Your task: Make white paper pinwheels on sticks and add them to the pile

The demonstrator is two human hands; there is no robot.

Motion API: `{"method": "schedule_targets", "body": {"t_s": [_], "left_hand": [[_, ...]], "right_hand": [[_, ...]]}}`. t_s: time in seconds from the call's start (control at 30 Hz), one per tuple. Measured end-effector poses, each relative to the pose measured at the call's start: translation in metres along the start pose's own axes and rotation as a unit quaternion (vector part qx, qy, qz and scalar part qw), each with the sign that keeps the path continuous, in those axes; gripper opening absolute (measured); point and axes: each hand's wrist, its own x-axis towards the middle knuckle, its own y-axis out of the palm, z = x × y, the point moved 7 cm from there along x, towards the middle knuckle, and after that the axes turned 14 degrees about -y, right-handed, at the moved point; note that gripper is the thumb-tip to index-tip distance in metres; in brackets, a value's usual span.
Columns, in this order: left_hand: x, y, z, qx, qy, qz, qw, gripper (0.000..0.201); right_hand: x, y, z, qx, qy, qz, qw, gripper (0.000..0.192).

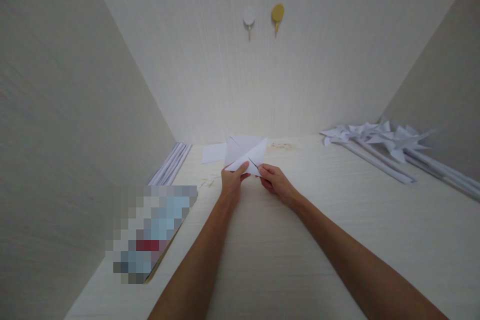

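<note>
Between my two hands is a white sheet of paper with diagonal creases and cuts running in from its corners. My left hand pinches its near left part, thumb on top. With thumb and fingers closed, my right hand grips the near right corner beside an open slit. The sheet is held up off the table, its far edge pointing toward the back wall. Behind it to the left, another white piece of paper lies flat.
Rolled paper sticks lie at the left wall, with a blurred-out flat item nearer. Paper pinwheels on rolled sticks rest at the right. Two hooks, one white and one yellow, hang on the back wall.
</note>
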Motion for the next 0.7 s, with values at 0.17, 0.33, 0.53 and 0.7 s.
{"method": "schedule_targets", "body": {"t_s": [0.17, 0.33, 0.53, 0.7], "left_hand": [[-0.0009, 0.0004, 0.0008, 0.009, -0.002, -0.004, 1.000, 0.027], [-0.0015, 0.0002, 0.0006, 0.006, -0.003, -0.008, 1.000, 0.027], [-0.0028, 0.0011, 0.0004, -0.006, -0.005, -0.001, 1.000, 0.028], [-0.0023, -0.0032, -0.0012, -0.053, -0.014, -0.018, 0.998, 0.021]], "right_hand": [[-0.0001, 0.0003, -0.0004, 0.014, 0.010, -0.002, 1.000, 0.030], [0.0001, 0.0004, -0.0002, 0.008, 0.009, -0.004, 1.000, 0.029], [-0.0001, 0.0000, -0.0003, 0.006, 0.005, -0.004, 1.000, 0.028], [0.0003, 0.0023, 0.0022, -0.002, 0.005, 0.005, 1.000, 0.025]]}}
